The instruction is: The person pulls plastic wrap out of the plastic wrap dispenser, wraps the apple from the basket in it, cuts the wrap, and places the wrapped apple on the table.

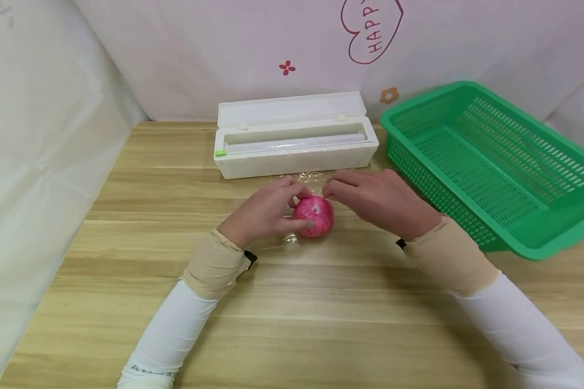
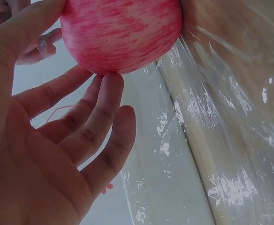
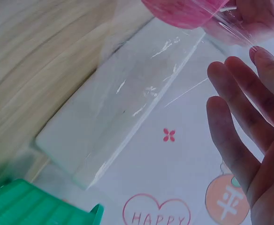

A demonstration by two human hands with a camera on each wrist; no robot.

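Observation:
A pink-red apple (image 1: 315, 217) sits on clear plastic wrap (image 2: 235, 98) in the middle of the wooden table. My left hand (image 1: 272, 213) grips the apple from its left side, thumb on the near side and fingers on the far side; the left wrist view shows the fingertips against its skin. Just right of the apple, my right hand (image 1: 377, 197) pinches a gathered edge of the wrap between thumb and index finger, and in the right wrist view the film stretches from there to the apple (image 3: 188, 11). The other right fingers are spread loosely.
Behind the hands stands a white wrap dispenser box (image 1: 297, 162), lid raised, with a roll inside. A green plastic basket (image 1: 496, 216) is at the right, close to my right forearm. A white patterned sheet (image 1: 224, 48) hangs behind the wooden table (image 1: 292, 324).

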